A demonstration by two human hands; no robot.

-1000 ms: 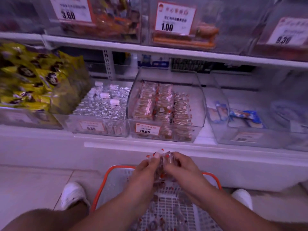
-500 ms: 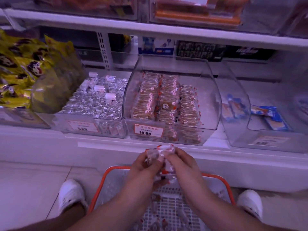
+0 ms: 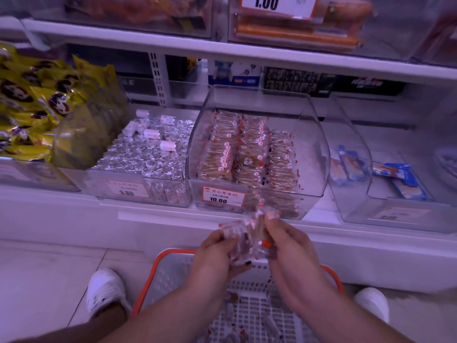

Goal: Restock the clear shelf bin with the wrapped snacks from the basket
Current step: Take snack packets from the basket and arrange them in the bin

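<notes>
- The left hand [image 3: 217,253] and the right hand [image 3: 288,241] hold a bunch of wrapped snacks [image 3: 247,237] together, fingers curled around it.
- The bunch is above the basket [image 3: 158,273], just below the clear shelf bin [image 3: 309,149] with the 10.80 price label [image 3: 223,196].

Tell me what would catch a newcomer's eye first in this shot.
Probably the two hands, left hand and right hand, gripping a bundle of snacks between them at center, above the basket. Just behind on the shelf, the clear bin tagged 10.80 holds neat rows of the same snacks. Yellow bags stand out at far left.
</notes>
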